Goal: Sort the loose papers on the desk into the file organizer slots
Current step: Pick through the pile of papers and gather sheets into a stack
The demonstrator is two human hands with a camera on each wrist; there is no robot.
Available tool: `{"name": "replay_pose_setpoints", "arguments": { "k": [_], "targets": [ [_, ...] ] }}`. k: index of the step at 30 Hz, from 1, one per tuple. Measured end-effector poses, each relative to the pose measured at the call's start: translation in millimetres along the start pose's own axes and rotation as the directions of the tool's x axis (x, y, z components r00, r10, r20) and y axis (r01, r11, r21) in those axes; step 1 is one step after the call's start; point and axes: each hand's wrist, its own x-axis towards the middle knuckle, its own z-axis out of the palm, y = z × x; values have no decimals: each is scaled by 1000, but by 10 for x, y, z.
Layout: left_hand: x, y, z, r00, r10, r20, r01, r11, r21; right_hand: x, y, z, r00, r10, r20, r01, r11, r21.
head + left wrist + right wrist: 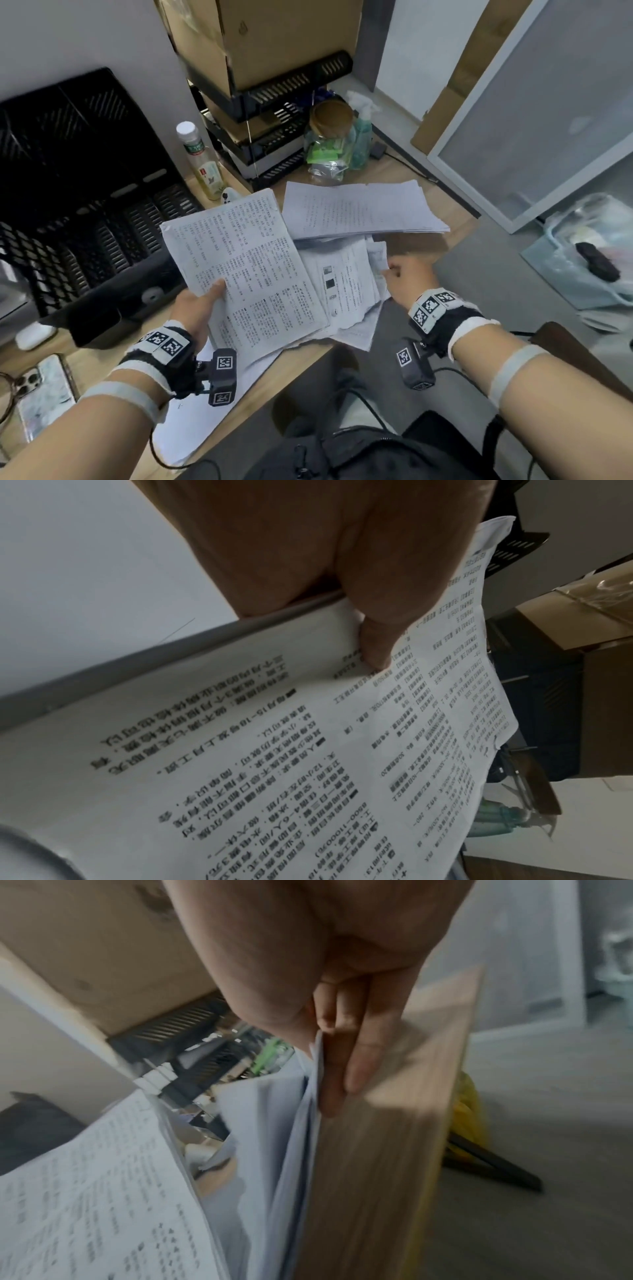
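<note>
My left hand (197, 306) holds a printed sheet (246, 270) tilted above the desk, thumb on top near its lower left edge. In the left wrist view the thumb (375, 645) presses on that printed sheet (308, 750). To the left stands the black file organizer (85, 205), its slots facing me. Loose papers (346, 287) lie on the desk under and to the right of the held sheet. My right hand (406, 275) pinches their right edge; the right wrist view has the loose papers' edge (316, 1064) between thumb and fingers (359, 1056). A thicker paper stack (359, 209) lies behind.
A plastic bottle (198, 161) stands between the organizer and stacked black trays (270, 137) bearing a cardboard box (274, 41). A jar and bags (330, 137) sit behind the stack. A phone (44, 394) and white case (34, 335) lie near left. The desk edge (274, 387) runs diagonally.
</note>
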Motion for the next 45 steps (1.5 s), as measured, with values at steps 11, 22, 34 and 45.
{"name": "replay_pose_setpoints", "arguments": {
  "k": [11, 22, 34, 45],
  "targets": [
    [-54, 210, 99, 999, 48, 21, -47, 997, -62, -14, -338, -1169, 949, -196, -248, 152, 970, -188],
    [-25, 298, -12, 990, 82, -112, -97, 986, -134, 149, -512, -2073, 779, -140, -611, 241, 967, 86],
    [-120, 183, -590, 942, 119, -314, -154, 984, -90, 710, 197, -333, 974, 219, -61, -201, 955, 218],
    [-147, 414, -292, 964, 141, -227, -195, 952, -235, 1086, 406, -537, 959, 254, -125, -208, 932, 296]
  ]
}}
